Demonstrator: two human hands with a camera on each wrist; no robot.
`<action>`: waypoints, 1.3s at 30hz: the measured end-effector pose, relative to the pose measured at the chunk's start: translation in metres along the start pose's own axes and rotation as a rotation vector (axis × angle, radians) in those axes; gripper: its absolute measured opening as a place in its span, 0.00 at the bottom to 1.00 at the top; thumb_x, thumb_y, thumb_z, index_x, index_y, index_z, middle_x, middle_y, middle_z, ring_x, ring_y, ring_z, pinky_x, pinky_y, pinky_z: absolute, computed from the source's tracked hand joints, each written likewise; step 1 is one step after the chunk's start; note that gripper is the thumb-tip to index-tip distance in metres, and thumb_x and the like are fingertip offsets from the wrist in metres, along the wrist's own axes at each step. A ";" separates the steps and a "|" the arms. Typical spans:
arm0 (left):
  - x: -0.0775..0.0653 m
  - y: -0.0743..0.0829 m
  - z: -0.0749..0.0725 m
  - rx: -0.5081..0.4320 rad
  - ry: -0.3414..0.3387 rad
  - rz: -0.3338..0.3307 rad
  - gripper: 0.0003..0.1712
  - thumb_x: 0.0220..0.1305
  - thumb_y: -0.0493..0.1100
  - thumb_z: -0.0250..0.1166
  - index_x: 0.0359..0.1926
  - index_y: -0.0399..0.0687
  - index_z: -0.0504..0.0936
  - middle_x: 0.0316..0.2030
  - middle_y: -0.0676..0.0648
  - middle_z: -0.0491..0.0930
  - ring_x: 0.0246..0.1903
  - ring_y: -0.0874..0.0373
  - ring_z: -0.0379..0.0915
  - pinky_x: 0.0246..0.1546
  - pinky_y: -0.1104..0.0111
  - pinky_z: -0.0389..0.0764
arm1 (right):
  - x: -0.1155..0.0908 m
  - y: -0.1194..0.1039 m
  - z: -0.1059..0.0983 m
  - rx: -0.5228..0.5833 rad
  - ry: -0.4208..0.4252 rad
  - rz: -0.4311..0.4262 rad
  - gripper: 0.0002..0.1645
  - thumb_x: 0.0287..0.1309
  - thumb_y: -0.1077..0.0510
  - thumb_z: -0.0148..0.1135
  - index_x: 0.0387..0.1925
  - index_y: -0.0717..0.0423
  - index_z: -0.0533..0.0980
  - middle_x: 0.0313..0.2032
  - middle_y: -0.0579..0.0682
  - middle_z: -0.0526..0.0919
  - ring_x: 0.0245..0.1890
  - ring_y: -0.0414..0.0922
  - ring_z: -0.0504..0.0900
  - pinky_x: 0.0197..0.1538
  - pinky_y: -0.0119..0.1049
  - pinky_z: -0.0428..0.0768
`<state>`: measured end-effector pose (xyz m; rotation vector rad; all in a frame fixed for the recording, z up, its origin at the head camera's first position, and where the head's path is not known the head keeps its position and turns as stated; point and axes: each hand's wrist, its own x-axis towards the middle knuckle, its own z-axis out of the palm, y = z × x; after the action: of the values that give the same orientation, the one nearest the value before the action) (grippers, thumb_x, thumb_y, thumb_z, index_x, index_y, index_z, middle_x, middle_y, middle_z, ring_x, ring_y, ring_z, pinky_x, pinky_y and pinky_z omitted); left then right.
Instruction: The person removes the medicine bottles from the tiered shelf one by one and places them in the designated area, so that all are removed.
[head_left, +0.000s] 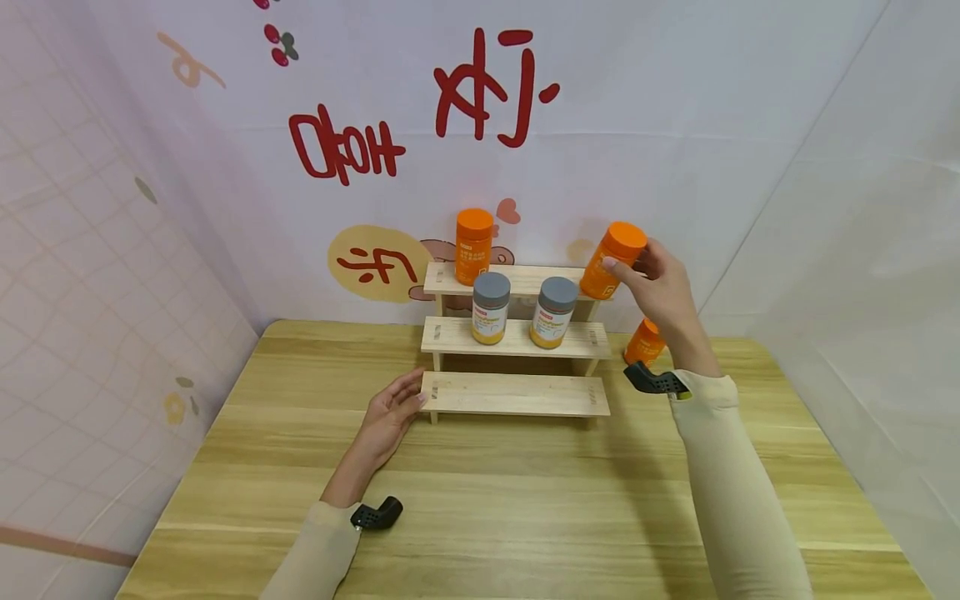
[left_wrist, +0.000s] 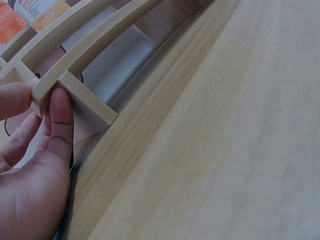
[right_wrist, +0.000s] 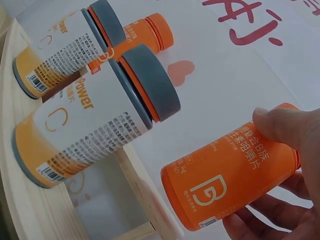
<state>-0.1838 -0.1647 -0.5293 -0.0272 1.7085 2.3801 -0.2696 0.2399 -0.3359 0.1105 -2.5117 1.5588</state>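
Observation:
My right hand point(head_left: 663, 287) grips an orange supplement bottle point(head_left: 609, 265) with an orange lid, tilted at the right end of the top tier of a three-tier wooden display rack point(head_left: 517, 393). In the right wrist view, thumb and fingers wrap the bottle's point(right_wrist: 225, 175) lid end; whether its base touches the board is unclear. My left hand point(head_left: 392, 417) pinches the left end of the lowest board, thumb above and fingers below in the left wrist view. Another orange bottle point(head_left: 474, 247) stands on the top tier's left. Two grey-lidded bottles, one left point(head_left: 491, 310) and one right point(head_left: 554, 313), stand on the middle tier.
One more orange bottle point(head_left: 645, 340) stands on the wooden table point(head_left: 495, 508) right of the rack, partly hidden by my right wrist. A white printed backdrop point(head_left: 645, 125) rises close behind the rack, with pale walls at both sides.

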 end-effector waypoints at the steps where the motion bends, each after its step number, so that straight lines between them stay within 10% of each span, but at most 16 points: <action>1: 0.000 0.000 0.000 -0.002 0.000 0.000 0.34 0.72 0.30 0.61 0.76 0.42 0.65 0.51 0.51 0.68 0.48 0.66 0.69 0.43 0.79 0.78 | -0.001 0.001 -0.001 0.000 0.002 0.000 0.38 0.62 0.33 0.67 0.69 0.38 0.70 0.64 0.50 0.78 0.65 0.48 0.74 0.68 0.53 0.70; 39: 0.000 0.002 0.000 0.002 -0.007 -0.001 0.34 0.72 0.30 0.61 0.76 0.41 0.64 0.51 0.51 0.69 0.49 0.65 0.69 0.42 0.79 0.76 | -0.040 0.066 -0.063 -0.035 0.113 0.127 0.38 0.66 0.37 0.64 0.74 0.35 0.66 0.60 0.35 0.75 0.57 0.33 0.72 0.63 0.43 0.68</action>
<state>-0.1839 -0.1649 -0.5274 -0.0197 1.7077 2.3750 -0.2335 0.3240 -0.3747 -0.1410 -2.4999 1.5201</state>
